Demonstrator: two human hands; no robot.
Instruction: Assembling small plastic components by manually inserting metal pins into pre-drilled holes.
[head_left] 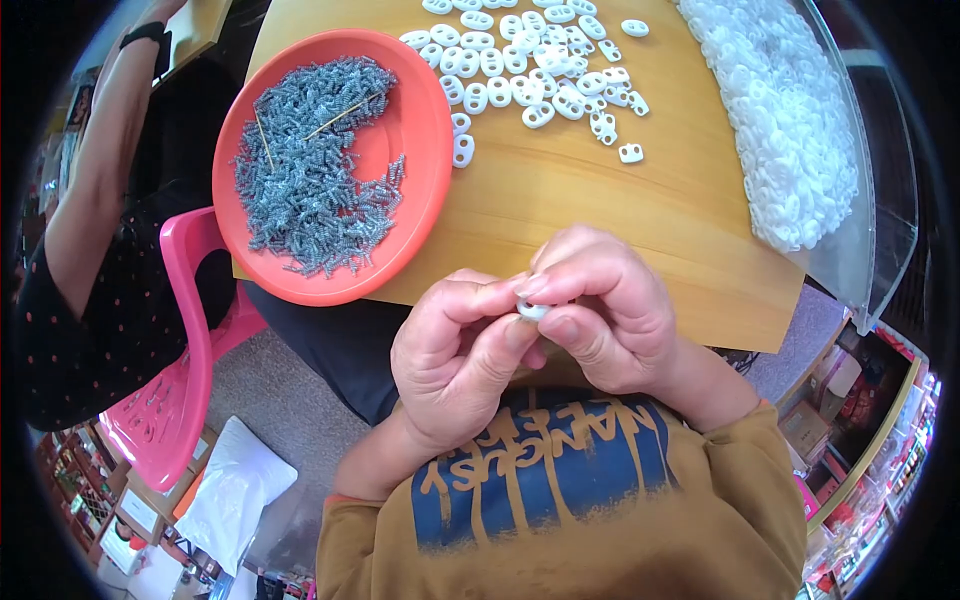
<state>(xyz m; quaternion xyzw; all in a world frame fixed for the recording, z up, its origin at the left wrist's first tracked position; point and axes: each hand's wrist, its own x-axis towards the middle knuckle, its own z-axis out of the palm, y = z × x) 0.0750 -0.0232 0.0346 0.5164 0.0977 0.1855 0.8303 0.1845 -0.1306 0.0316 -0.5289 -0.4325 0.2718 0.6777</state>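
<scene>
Fingertips (528, 288) of both hands pinch one small white plastic piece (533, 310), held between left hand (455, 355) and right hand (610, 315) just off the near table edge, above the lap. Left thumb presses from below; long axis unclear, mostly hidden. Farther out on wooden table (640, 220): red tray (415, 120) of grey metal springs (310, 170) front-left, loose white plastic pieces (530, 60) beyond, big white pile (795, 120) far right.

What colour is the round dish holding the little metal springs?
The dish is coral red, seen in the head view.
</scene>
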